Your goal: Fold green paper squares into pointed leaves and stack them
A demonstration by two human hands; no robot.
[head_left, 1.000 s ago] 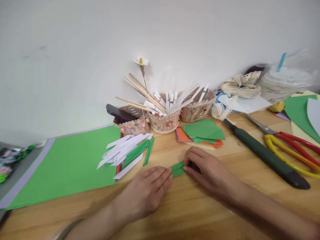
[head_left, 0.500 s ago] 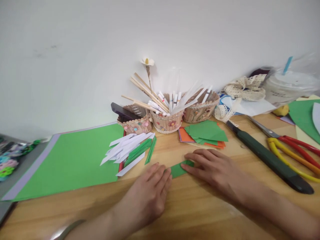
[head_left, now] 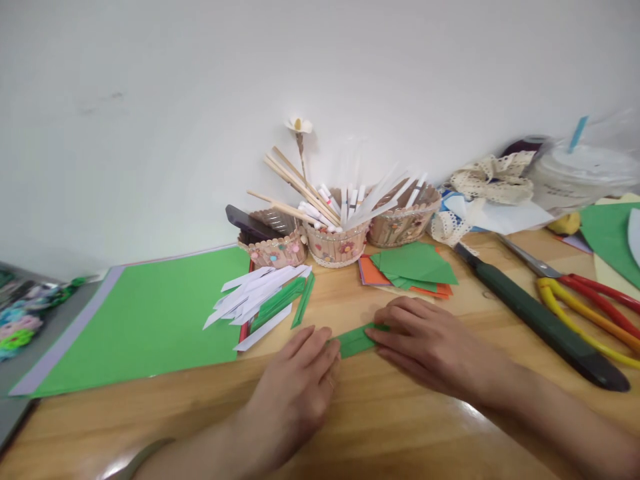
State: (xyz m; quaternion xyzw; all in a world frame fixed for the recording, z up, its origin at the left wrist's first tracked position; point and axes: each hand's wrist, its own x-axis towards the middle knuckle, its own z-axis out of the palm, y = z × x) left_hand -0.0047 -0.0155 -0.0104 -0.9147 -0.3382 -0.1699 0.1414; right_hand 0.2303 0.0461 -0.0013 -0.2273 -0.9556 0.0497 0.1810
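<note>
Head view: a folded green paper strip [head_left: 354, 341] is lying flat on the table, right between the two hands, its long axis running mostly side to side with the right end angling a bit farther from the person. Neither hand is really nearer, since both are touching it. The left hand [head_left: 300, 387] is covering the left end, fingers lying close together on top; the thumb isn't showing, so can't tell if it's gripping. The right hand [head_left: 435, 347] is sitting at the other end, thumb on the paper and fingers bunching just beyond, but I can't tell whether they're pinching it or only pressing.

Materials-wise, the strip is looking matte, with what seems like a faint crease running lengthwise. The table [head_left: 375, 427] is showing smooth, pale wood grain with some glare. Skinny white paper strips [head_left: 255, 290] with slanted ends are piling up beside folded green ones [head_left: 280, 303], and flat green pieces [head_left: 415, 263] are overlapping orange paper [head_left: 375, 270] behind the right hand.
</note>
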